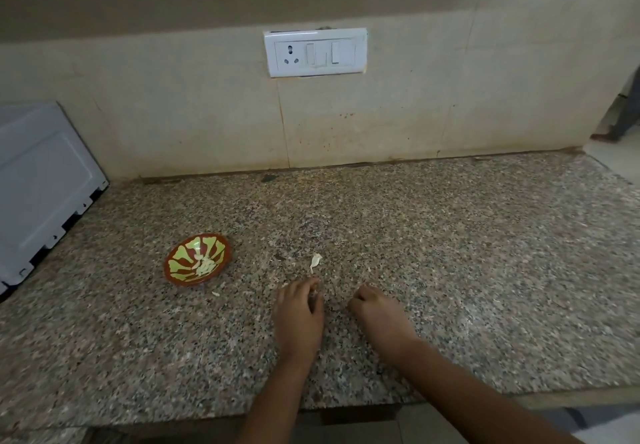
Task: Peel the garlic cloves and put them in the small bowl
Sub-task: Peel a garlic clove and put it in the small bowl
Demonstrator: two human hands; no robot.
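Both hands are down on the speckled brown granite countertop, close to its near edge, with a narrow strip of bare stone between them. The left hand lies knuckles up, fingers curled down to the stone. A small pale bit shows right at its fingertips, too small to name, and I cannot tell whether the fingers pinch it or merely touch it. The right hand is bunched as well, fingers tucked under and pointing towards the left hand. Whatever is inside that curl is hidden, so I cannot tell whether it grips anything.

Just beyond the left hand's fingertips, a curled white scrap of garlic skin lies loose on the countertop, touching neither hand. Over to the left, the small round red-brown bowl with a yellow-green pattern sits upright on the stone, well apart from the hands. Inside it a little heap of pale peeled garlic cloves rests near the middle. A tiny pale flake lies on the stone just beside the bowl, on its near side.

At the far left a white metal appliance casing stands on the countertop. Behind everything, the beige tiled wall carries a white switch plate with a three-pin socket and two rocker switches.
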